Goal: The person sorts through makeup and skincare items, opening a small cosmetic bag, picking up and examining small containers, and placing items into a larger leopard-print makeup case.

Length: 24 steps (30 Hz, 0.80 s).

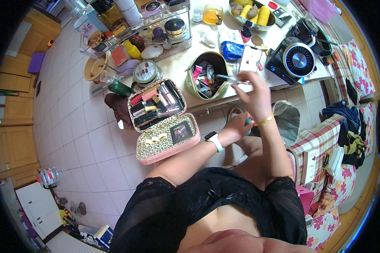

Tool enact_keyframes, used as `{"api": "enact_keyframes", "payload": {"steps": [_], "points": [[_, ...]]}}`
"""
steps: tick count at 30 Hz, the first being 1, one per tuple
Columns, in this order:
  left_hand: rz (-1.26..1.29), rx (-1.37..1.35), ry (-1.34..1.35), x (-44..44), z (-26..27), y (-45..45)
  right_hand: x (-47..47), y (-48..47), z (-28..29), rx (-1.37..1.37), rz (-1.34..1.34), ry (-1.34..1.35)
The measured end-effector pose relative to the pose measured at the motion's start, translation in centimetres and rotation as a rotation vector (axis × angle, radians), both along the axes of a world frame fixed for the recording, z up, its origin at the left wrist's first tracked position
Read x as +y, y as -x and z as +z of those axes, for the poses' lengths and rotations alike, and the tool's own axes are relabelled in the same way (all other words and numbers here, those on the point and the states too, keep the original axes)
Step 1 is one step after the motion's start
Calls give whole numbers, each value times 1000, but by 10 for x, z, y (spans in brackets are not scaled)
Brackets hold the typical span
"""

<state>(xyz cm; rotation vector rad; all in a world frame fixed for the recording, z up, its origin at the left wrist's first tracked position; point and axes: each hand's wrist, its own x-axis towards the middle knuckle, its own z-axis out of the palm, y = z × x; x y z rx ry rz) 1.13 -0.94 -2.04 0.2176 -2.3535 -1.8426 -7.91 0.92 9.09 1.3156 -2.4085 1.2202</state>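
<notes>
My right hand [255, 93], with a gold bracelet at its wrist, grips a small shiny silvery item [232, 79] beside the rim of a round gold-green cosmetic pouch [191, 83]. Tubes and other small cosmetics fill the pouch. Lower down, off the table edge, my left hand [236, 127] is closed around a teal object [248, 122], mostly hidden by the fingers. A pink makeup case [169, 155] with a leopard-print lining lies open to the left of the pouch. Lipsticks and tubes [156, 104] pack its far half; a small dark-framed mirror [181, 132] is in the lid.
A clear acrylic organizer [190, 34] of jars and bottles stands at the back left. A lit phone [250, 59], a glass cup of amber drink [212, 15], a bowl of corn [253, 27] and a black appliance [293, 60] share the table [174, 66]. Below, a lined bin [286, 121] stands.
</notes>
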Motion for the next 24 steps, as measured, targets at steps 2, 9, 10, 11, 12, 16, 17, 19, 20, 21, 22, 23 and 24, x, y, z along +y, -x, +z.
{"api": "enact_keyframes", "payload": {"steps": [2,9,10,11,12,16,17,19,20,21,22,23,24], "points": [[-61,-37,115,5,-16,0,-25,-6,3,193,106,-153],[-117,-66,163,2,12,-6,-71,9,-16,431,276,-706],[-122,-69,166,1,19,-6,-76,11,-19,437,301,-618],[-127,-73,169,-1,27,-6,-81,14,-21,442,325,-530],[-160,-94,170,-4,35,-7,-87,17,-19,438,418,-478],[-222,-116,177,-8,44,-8,-97,14,-37,423,364,-545],[-220,-105,179,-8,43,-9,-95,15,-39,425,353,-565],[-201,-78,175,-4,35,-9,-91,17,-39,434,336,-603],[-193,-65,173,-2,30,-8,-84,19,-41,416,305,-540],[-181,-33,184,1,22,-9,-76,17,-33,407,299,-570],[-163,-2,197,3,15,-10,-69,11,-18,401,297,-598],[-146,29,210,4,8,-10,-62,6,-9,395,295,-626],[-168,3,222,5,6,-10,-53,5,-8,460,302,-570]]}}
